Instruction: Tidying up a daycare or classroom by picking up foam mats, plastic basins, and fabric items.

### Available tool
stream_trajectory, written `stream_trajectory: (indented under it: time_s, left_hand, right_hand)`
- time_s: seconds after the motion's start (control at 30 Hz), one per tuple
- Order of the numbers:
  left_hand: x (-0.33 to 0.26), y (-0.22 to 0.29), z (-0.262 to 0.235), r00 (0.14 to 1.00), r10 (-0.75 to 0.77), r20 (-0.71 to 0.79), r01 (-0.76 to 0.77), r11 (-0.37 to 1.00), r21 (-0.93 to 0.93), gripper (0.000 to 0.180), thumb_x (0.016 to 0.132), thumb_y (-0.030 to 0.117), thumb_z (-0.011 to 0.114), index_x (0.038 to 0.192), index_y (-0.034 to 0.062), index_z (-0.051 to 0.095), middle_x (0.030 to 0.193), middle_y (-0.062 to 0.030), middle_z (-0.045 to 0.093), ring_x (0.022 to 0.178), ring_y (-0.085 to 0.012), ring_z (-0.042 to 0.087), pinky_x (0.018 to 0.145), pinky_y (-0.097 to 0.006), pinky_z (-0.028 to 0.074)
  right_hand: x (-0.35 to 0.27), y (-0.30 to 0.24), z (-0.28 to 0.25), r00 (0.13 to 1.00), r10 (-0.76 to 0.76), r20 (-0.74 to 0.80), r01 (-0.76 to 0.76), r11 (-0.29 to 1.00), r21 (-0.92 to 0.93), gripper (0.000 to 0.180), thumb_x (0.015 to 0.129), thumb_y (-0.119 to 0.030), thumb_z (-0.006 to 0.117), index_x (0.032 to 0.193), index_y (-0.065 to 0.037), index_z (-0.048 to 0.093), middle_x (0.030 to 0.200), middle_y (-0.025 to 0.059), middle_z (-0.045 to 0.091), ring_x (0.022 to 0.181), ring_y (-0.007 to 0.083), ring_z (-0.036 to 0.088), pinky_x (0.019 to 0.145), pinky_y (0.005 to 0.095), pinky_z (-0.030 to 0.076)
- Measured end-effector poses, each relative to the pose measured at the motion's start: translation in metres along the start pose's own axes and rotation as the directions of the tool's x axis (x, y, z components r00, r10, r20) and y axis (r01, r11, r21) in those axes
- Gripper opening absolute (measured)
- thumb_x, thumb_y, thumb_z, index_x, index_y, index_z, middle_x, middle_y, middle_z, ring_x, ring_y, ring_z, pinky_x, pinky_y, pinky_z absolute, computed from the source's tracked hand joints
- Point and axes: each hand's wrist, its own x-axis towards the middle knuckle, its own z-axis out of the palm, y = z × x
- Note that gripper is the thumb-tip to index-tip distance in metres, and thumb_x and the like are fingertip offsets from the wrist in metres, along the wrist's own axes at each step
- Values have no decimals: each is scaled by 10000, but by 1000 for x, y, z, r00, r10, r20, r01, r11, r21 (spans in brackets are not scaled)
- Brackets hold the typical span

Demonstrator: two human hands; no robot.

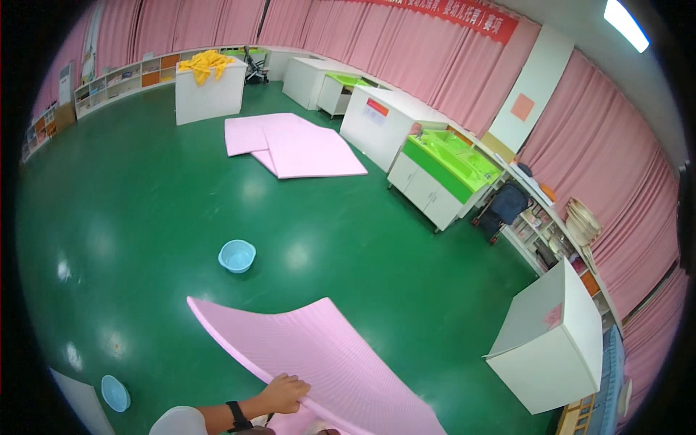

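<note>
A large pink foam mat (pixel 330 355) rises in front of me, tilted and slightly curved, with a ribbed surface. My left hand (pixel 286 394) is closed over its left edge, fingers wrapped round it; a black watch is on that wrist. The mat's near end runs out of the picture at the bottom. I cannot see my right hand; a small dark shape at the lower edge is too cut off to make out. Just beyond the mat, a light blue basin (pixel 237 257) stands on the green floor.
Overlapping pink mats (pixel 312 148) lie farther off. A second blue basin (pixel 116 393) is at lower left, beside a white panel. White cabinets (pixel 547 337), a green-topped sink unit (pixel 446 167), a folded stroller (pixel 504 206) and shelves line the right. Yellow cloth (pixel 206 64) tops a white box at the back.
</note>
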Motion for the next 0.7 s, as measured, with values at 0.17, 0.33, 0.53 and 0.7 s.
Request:
stream_trajectory:
  time_s: [0.17,0.33,0.53,0.7]
  left_hand:
    - [48,23,-45,978,-119,-169,129,990,50,415,617,186,634,1004,63,552,867,-126,589,900,-322,545,804,-439,402]
    - [54,1,-31,884,-367,-290,447,846,290,606,620,271,696,1188,145,526,1195,-124,524,1165,-310,444,980,-491,308]
    - [21,-25,-7,709,-654,-265,705,642,302,577,664,256,682,1215,182,528,1310,-127,462,1269,-309,368,1076,-533,187]
    - [15,-62,-14,561,-731,-388,817,564,118,481,656,253,692,1121,174,600,1297,-136,480,1273,-303,365,1083,-538,180]
  right_hand:
    - [82,57,-23,971,-148,-187,132,987,-92,450,679,-190,676,1091,-41,573,1032,202,600,926,362,571,795,461,459]
    - [190,69,-7,951,-288,-111,294,955,36,393,557,-200,656,938,-106,644,825,130,605,761,316,586,916,491,386]
    - [240,37,-88,799,-551,-242,526,835,-162,396,631,-165,675,1009,-72,605,942,136,628,864,322,593,784,446,458]
    - [311,16,-130,723,-633,-277,600,774,-201,392,595,-130,649,982,-72,613,878,118,617,797,320,579,836,454,429]
